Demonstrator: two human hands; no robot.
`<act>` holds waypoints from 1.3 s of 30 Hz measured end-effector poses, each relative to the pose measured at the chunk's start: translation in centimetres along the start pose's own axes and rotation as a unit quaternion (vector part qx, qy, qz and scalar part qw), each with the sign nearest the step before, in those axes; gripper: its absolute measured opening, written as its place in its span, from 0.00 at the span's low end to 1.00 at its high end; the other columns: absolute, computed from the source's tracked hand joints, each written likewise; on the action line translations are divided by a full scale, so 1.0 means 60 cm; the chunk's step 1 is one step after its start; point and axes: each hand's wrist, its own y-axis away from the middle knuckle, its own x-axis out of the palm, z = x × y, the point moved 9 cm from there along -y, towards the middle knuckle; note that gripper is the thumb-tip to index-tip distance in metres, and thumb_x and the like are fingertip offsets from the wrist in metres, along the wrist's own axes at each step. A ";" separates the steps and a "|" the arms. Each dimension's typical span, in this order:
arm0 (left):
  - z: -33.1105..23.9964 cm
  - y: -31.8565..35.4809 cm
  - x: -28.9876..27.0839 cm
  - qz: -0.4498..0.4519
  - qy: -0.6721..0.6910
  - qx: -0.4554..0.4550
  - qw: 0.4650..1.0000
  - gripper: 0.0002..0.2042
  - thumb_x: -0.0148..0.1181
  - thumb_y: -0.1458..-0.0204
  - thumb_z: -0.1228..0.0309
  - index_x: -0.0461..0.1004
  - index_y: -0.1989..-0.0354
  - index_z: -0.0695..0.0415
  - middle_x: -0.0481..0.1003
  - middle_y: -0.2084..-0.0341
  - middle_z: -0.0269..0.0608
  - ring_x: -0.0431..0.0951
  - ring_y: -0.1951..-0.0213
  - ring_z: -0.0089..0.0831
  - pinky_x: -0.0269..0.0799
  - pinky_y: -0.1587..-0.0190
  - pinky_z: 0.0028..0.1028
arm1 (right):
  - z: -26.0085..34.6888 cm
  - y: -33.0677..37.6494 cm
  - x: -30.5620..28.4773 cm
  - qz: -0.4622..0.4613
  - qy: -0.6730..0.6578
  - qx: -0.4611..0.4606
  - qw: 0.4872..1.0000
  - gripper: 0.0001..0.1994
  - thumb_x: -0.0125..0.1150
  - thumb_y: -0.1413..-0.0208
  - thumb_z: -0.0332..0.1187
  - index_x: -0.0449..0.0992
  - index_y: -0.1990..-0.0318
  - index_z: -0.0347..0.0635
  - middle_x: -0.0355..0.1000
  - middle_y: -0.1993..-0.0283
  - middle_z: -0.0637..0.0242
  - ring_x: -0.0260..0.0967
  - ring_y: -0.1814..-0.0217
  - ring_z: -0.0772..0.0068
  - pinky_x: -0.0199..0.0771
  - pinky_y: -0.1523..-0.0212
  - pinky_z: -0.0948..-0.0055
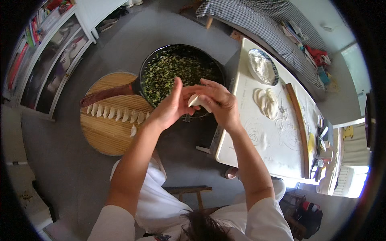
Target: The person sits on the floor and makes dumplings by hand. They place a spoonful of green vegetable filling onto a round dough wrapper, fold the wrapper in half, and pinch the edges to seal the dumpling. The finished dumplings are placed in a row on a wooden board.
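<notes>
Over the near edge of the pan, my two hands meet around a small white dumpling (199, 103). My right hand (223, 105) pinches its edge between thumb and fingers. My left hand (167, 109) has its thumb raised, and its fingers support the dumpling from behind, partly hidden. Beneath them, a dark pan (220, 68) with a wooden handle (106, 94) holds chopped green filling (173, 70). To the left, a round wooden board (102, 134) carries a row of folded dumplings (118, 115) and a single dumpling (133, 130) nearer to me.
At right stands a white table (241, 150) with a bowl of flour (263, 67), pale dough (266, 103), scattered flour and a long wooden stick (298, 128). A checked bed or sofa (249, 20) is beyond. A shelf cabinet (48, 60) stands far left; a wooden stool (189, 189) is below.
</notes>
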 end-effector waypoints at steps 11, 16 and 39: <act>-0.095 0.041 -0.084 -0.121 0.029 0.141 0.982 0.33 0.27 0.49 0.42 0.61 0.50 0.60 0.67 0.60 0.40 0.68 0.66 0.24 0.64 0.63 0.23 | -0.329 -0.018 -0.439 -0.279 0.285 0.322 0.859 0.12 0.57 0.55 0.43 0.78 0.67 0.47 0.74 0.74 0.69 0.69 0.77 0.78 0.67 0.71 0.77; -0.104 0.052 -0.101 -0.133 0.058 0.164 0.976 0.32 0.28 0.48 0.43 0.61 0.51 0.62 0.67 0.60 0.41 0.68 0.65 0.25 0.64 0.63 0.24 | -0.407 -0.033 -0.430 -0.224 0.312 0.357 0.852 0.13 0.58 0.58 0.45 0.78 0.67 0.49 0.74 0.72 0.67 0.71 0.73 0.75 0.68 0.69 0.76; -0.239 0.206 -0.180 -0.196 0.066 0.331 0.921 0.27 0.31 0.45 0.50 0.59 0.49 0.61 0.64 0.57 0.42 0.63 0.61 0.28 0.59 0.55 0.26 | -0.478 -0.001 -0.509 -0.279 -0.099 0.329 0.897 0.09 0.59 0.55 0.28 0.73 0.65 0.36 0.71 0.69 0.65 0.69 0.70 0.74 0.72 0.71 0.80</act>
